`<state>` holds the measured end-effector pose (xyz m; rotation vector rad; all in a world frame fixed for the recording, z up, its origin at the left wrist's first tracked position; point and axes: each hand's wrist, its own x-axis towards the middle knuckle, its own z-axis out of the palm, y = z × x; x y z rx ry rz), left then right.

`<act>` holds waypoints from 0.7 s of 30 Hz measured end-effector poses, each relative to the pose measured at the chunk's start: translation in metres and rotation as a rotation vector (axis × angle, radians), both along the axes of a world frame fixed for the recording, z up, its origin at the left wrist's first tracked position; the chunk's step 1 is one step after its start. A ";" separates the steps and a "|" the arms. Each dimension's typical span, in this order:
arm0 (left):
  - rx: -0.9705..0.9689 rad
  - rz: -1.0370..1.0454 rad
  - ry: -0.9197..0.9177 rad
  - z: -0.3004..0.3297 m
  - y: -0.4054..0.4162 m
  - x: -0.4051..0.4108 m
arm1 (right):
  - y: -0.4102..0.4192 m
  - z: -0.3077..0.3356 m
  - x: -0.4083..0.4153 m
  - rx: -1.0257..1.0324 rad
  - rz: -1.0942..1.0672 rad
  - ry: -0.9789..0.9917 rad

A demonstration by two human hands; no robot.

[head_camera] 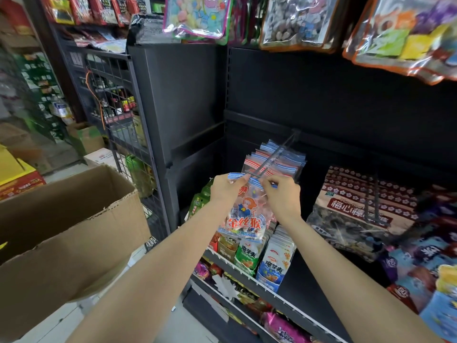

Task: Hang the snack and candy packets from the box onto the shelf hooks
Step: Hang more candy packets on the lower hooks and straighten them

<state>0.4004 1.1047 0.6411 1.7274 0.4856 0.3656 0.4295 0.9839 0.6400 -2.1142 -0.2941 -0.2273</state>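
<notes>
Head view: left hand point(226, 188) and right hand point(282, 194) both pinching top strip of candy packet point(244, 214) at tip of shelf hook point(269, 158), cardboard box point(66, 219) at left.

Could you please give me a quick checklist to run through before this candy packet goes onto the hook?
1. Left hand pinches the candy packet at its striped top edge: ok.
2. Right hand pinches the same top edge: ok.
3. Packet top is at the tip of the shelf hook: ok.
4. Hang hole is lined up with the hook tip: cannot tell, fingers cover it.
5. Hook has free length in front of the hung packets: ok.
</notes>
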 end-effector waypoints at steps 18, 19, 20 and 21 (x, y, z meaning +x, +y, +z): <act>0.410 -0.114 0.031 -0.004 0.007 0.020 | -0.009 -0.002 0.008 -0.305 -0.036 -0.132; 0.473 -0.108 0.020 -0.004 0.007 0.021 | -0.010 -0.002 0.009 -0.326 -0.035 -0.150; 0.537 -0.094 0.015 -0.004 0.006 0.021 | -0.011 -0.003 0.011 -0.351 -0.032 -0.170; 0.600 -0.076 0.011 -0.004 0.004 0.022 | -0.012 -0.004 0.013 -0.382 -0.025 -0.189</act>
